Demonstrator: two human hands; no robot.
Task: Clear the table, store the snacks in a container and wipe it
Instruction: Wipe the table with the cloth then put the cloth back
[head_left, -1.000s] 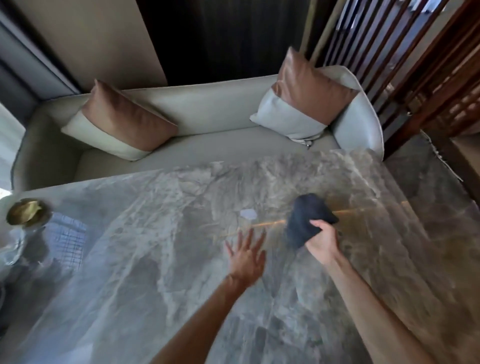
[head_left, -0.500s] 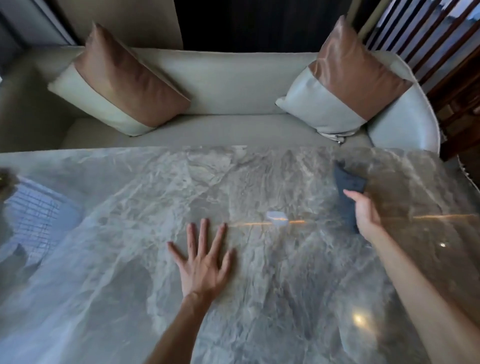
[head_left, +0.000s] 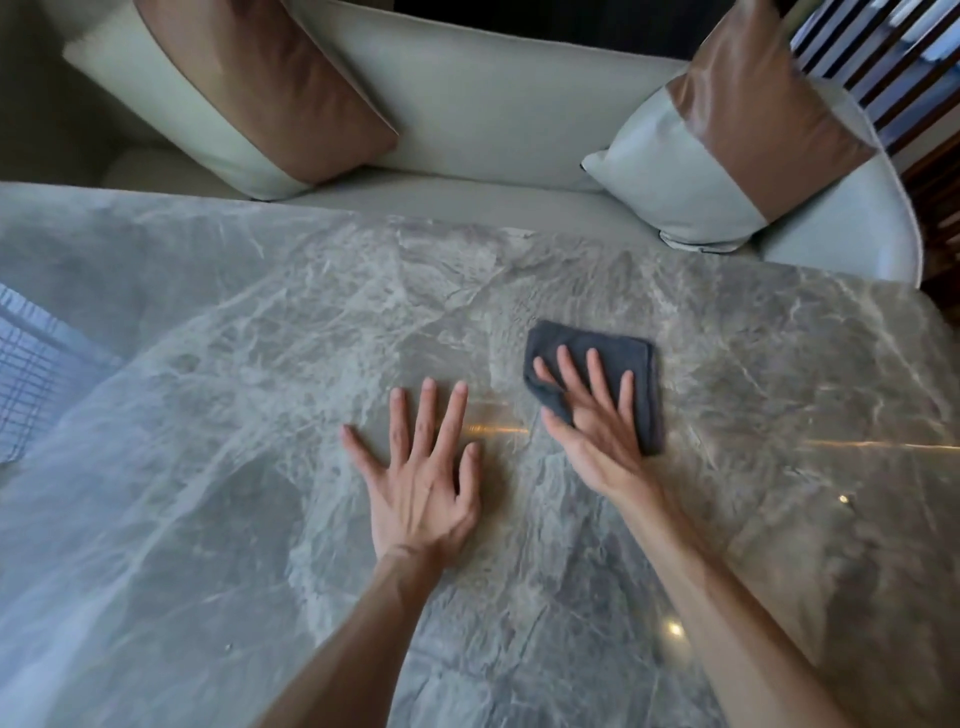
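A dark grey cloth (head_left: 641, 358) lies flat on the grey marble table (head_left: 260, 364), right of the middle. My right hand (head_left: 592, 415) presses down on the cloth with its fingers straight and spread. Beside it, my left hand (head_left: 421, 473) rests flat on the bare marble, fingers splayed, a short gap from the cloth. No snacks or container are in view.
A pale sofa (head_left: 467, 119) runs along the table's far edge, with a brown-and-cream cushion at the left (head_left: 249, 88) and another at the right (head_left: 727, 150). Dark wooden slats (head_left: 893, 57) stand at the far right. A window reflection shows on the table's left side.
My right hand has brought the cloth back left from the far right edge and flattened it under straight fingers. The left hand stays flat on the marble. The view has tilted further down.
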